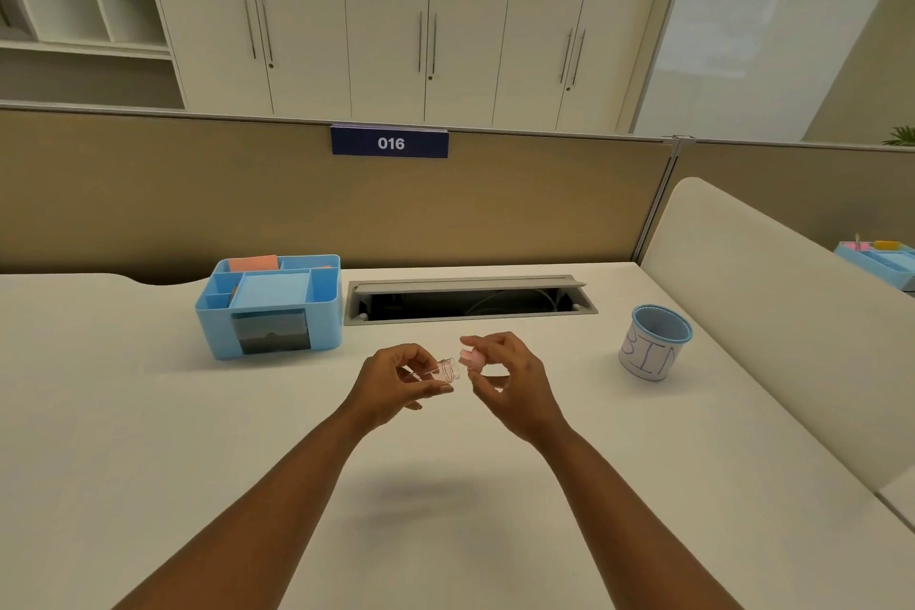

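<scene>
Above the middle of the white desk, my left hand pinches a small clear plastic vial lying on its side, its open mouth pointing right. My right hand pinches a small pink cap between thumb and fingers, just to the right of the vial's mouth. Cap and vial are a short gap apart. Both forearms reach in from the bottom of the view.
A light blue desk organiser with coloured paper pads stands at the back left. An open cable tray is set into the desk behind my hands. A blue-rimmed cup labelled "BIN" stands to the right, near a low white partition.
</scene>
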Demonstrator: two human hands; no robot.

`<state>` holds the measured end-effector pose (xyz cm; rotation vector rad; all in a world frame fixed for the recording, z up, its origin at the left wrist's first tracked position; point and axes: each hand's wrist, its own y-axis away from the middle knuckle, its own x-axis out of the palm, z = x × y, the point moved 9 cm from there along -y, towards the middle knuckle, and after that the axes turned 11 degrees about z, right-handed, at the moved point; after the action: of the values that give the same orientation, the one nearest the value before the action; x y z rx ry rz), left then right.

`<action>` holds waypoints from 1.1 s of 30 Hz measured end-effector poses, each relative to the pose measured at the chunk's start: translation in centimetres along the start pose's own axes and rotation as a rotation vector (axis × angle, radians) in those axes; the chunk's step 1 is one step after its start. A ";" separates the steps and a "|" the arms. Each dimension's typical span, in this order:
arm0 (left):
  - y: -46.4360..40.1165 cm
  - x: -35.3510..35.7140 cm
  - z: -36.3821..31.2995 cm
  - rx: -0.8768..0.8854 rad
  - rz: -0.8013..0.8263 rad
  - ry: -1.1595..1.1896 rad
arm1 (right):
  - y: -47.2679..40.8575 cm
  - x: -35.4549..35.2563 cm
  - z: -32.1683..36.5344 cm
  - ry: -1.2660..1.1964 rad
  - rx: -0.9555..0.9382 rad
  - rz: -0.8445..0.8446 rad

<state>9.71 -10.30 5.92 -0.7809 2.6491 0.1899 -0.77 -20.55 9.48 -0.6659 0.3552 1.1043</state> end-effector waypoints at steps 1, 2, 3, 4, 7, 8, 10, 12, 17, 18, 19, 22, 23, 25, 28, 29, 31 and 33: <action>0.0 0.0 0.0 0.003 -0.001 0.000 | 0.0 0.1 0.1 -0.010 0.002 0.012; 0.0 -0.1 0.0 0.006 -0.001 -0.001 | 0.0 0.1 0.1 -0.028 0.009 0.021; 0.0 -0.1 -0.1 0.009 0.002 -0.003 | 0.0 0.1 0.1 -0.037 0.013 0.027; -0.1 -0.1 -0.1 0.010 0.006 -0.003 | 0.0 0.1 0.1 -0.032 0.012 0.032; -0.1 0.0 -0.1 0.012 0.022 -0.004 | -0.1 0.1 0.3 0.015 -0.008 0.049; -0.2 0.0 -0.1 0.013 0.029 -0.010 | -0.1 0.1 0.3 0.015 -0.013 0.054; -0.2 0.0 -0.1 0.009 0.043 -0.015 | -0.2 0.0 0.5 0.006 -0.019 0.066; -0.3 0.2 0.0 -0.001 0.066 -0.012 | -0.4 -0.3 0.5 0.002 -0.012 0.073; 0.0 1.2 -0.2 -0.019 0.165 0.024 | -0.7 -0.6 0.7 -0.029 -0.003 0.125; 0.1 1.3 -0.2 -0.027 0.183 0.039 | -0.8 -0.6 0.7 -0.031 -0.001 0.138; 0.2 1.4 -0.2 -0.036 0.199 0.050 | -0.8 -0.6 0.6 -0.034 0.001 0.152; 0.6 1.7 0.0 -0.069 0.240 0.085 | -0.9 -0.4 0.5 -0.049 0.014 0.190; 0.7 1.8 0.0 -0.080 0.251 0.101 | -0.9 -0.3 0.5 -0.055 0.018 0.201; 0.8 2.0 -0.1 -0.097 0.263 0.123 | -0.9 -0.1 0.5 -0.059 0.031 0.217; 0.7 2.1 -0.1 -0.103 0.258 0.117 | -0.9 0.0 0.1 -0.062 0.065 0.229; 0.6 2.1 -0.1 -0.101 0.256 0.110 | -0.8 0.0 -0.1 -0.068 0.081 0.231; 0.4 2.1 0.1 -0.097 0.253 0.097 | -0.7 0.0 -0.5 -0.086 0.116 0.227; 0.3 2.1 0.2 -0.092 0.246 0.067 | -0.5 0.2 -1.1 -0.109 0.156 0.218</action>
<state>7.99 -11.07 4.97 -0.4945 2.8127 0.3577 -0.13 -21.30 8.68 -0.4339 0.4228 1.3003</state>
